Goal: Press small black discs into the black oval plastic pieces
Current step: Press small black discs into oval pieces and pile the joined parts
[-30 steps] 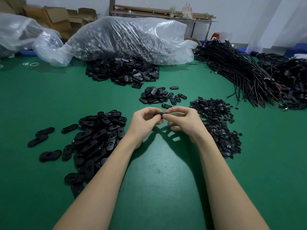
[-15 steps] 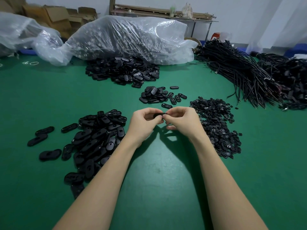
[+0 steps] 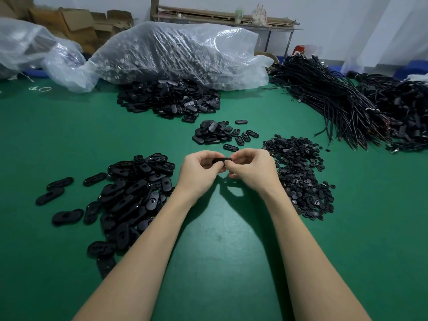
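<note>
Hands: left hand (image 3: 199, 173) and right hand (image 3: 252, 170) pinch one oval piece (image 3: 218, 161) at centre.
Surface: green table (image 3: 220, 239); discs (image 3: 298, 174) at 3 o'clock, ovals (image 3: 129, 195) at 9.
Room: plastic bag (image 3: 180, 54) at 12 o'clock.

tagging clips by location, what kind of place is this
Most likely a small factory or workshop bench for hand assembly. Bulk piles of black oval pieces and small discs lie loose on a green work table, with a clear plastic sack of parts and bundled black cables behind.
</note>
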